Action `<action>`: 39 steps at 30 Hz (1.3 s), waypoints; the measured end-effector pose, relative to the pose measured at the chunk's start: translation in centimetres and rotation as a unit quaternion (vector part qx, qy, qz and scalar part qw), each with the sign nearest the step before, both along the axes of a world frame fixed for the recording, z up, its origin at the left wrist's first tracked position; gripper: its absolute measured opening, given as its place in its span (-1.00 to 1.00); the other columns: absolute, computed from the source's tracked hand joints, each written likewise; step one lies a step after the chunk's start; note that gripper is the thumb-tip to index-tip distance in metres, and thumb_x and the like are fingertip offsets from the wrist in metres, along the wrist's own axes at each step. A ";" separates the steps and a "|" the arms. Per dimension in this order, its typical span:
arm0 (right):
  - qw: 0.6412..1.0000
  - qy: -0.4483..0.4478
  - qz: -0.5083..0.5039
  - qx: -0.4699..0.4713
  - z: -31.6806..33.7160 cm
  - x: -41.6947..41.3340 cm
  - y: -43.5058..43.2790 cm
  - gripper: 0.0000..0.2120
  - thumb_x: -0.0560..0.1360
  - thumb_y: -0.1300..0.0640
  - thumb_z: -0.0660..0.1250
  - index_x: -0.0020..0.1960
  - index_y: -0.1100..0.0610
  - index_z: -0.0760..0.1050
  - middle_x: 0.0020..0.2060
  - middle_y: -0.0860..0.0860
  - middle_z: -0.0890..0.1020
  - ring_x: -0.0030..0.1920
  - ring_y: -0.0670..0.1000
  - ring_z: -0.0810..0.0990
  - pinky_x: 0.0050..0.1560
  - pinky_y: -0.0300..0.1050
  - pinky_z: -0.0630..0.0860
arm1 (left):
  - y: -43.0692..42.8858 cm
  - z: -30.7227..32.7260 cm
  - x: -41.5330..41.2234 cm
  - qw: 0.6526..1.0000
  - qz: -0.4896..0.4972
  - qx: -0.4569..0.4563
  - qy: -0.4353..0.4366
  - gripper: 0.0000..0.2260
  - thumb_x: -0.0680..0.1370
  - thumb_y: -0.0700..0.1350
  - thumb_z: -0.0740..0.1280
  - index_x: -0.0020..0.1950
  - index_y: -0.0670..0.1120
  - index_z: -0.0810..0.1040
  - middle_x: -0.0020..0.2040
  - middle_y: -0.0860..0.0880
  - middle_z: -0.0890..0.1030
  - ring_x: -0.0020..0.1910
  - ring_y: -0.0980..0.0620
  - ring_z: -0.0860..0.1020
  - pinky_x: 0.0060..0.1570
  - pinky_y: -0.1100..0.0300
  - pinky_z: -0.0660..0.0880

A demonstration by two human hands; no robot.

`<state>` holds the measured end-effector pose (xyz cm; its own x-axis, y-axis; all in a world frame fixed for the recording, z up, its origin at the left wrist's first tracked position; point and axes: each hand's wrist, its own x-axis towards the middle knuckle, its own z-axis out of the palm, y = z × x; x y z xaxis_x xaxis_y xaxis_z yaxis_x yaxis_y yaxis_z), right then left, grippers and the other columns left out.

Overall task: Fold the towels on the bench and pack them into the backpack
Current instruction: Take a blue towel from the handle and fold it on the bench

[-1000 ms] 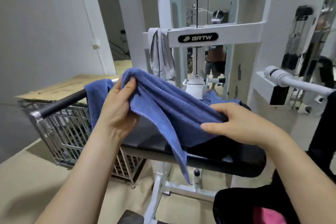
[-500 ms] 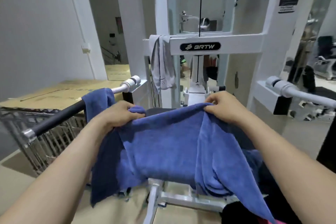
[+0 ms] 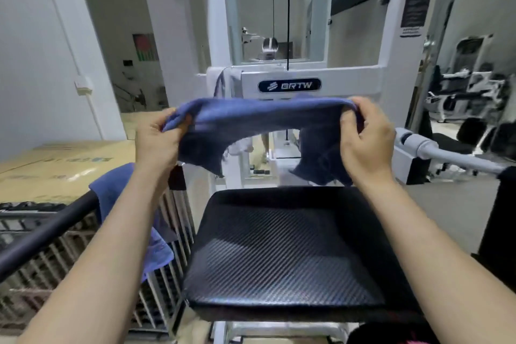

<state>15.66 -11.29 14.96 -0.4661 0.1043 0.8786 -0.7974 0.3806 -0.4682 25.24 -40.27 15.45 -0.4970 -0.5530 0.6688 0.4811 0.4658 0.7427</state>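
The left hand (image 3: 156, 142) and right hand (image 3: 365, 145) each pinch a top corner of the blue towel (image 3: 265, 117), stretched in the air above the far edge of the worktop (image 3: 279, 246); keeping it taut and level should lay it flat, clear of the second towel (image 3: 111, 190) draped on the bar (image 3: 47, 229) left of that worktop.

I hold a blue towel (image 3: 265, 117) stretched in the air between my left hand (image 3: 156, 145) and right hand (image 3: 365, 145), each pinching a top corner, above the black bench (image 3: 279, 246). A second towel (image 3: 120, 193) drapes over a bar (image 3: 42, 240) at left. A white machine (image 3: 349, 84) marked BRTW stands beyond.
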 end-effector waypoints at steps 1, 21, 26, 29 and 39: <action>0.997 -0.043 0.003 0.071 -1.9 0.5 0.5 -0.86 0.57 0.19 0.22 -0.09 0.13 0.55 -0.25 -0.05 0.56 -0.21 -0.07 0.47 -0.21 -0.28 0.31 | -0.6 -2.5 0.8 0.994 -0.003 -0.060 -0.094 -0.77 0.50 -0.29 0.39 -0.15 0.07 0.63 -0.37 0.20 0.60 -0.30 0.27 0.49 -0.27 0.46 0.43; 0.814 -0.307 0.217 0.443 -11.3 10.9 -3.8 -0.86 0.45 0.05 0.30 -0.23 0.05 0.57 -0.37 -0.05 0.59 -0.32 -0.02 0.50 -0.21 -0.12 0.48 | -2.8 -15.7 6.2 0.826 0.026 -0.195 -0.528 -0.73 0.63 -0.04 0.05 -0.01 0.18 0.53 -0.37 0.02 0.55 -0.34 -0.08 0.51 -0.27 0.13 0.43; 0.919 -0.340 0.127 0.155 -11.0 8.0 -2.3 -0.88 0.50 0.16 0.34 -0.06 0.01 0.65 -0.16 -0.08 0.70 -0.13 -0.10 0.63 -0.13 -0.20 0.51 | 0.7 -11.0 6.0 0.966 -0.008 0.078 -0.247 -0.64 0.51 -0.34 0.16 -0.01 0.01 0.68 -0.30 -0.04 0.65 -0.36 0.10 0.54 -0.39 0.25 0.49; 0.861 -0.376 -0.166 0.300 -11.3 2.9 2.2 -0.74 0.53 0.03 0.25 0.19 0.01 0.53 0.07 0.16 0.58 0.06 0.22 0.56 -0.07 0.01 0.45 | 2.4 -9.2 5.9 0.972 -0.038 0.117 -0.198 -0.60 0.50 -0.39 0.22 0.05 0.05 0.67 -0.33 0.11 0.65 -0.36 0.23 0.54 -0.38 0.40 0.48; 0.926 -0.366 0.067 0.063 -12.1 2.8 -0.4 -0.75 0.43 0.36 0.30 -0.08 0.08 0.65 -0.24 -0.03 0.65 -0.22 -0.06 0.60 -0.14 -0.21 0.47 | 11.4 -9.9 -0.1 0.800 -0.226 -0.416 -0.368 -0.76 0.46 0.07 0.24 -0.10 -0.01 0.65 -0.16 0.02 0.52 -0.12 0.12 0.48 -0.06 0.07 0.47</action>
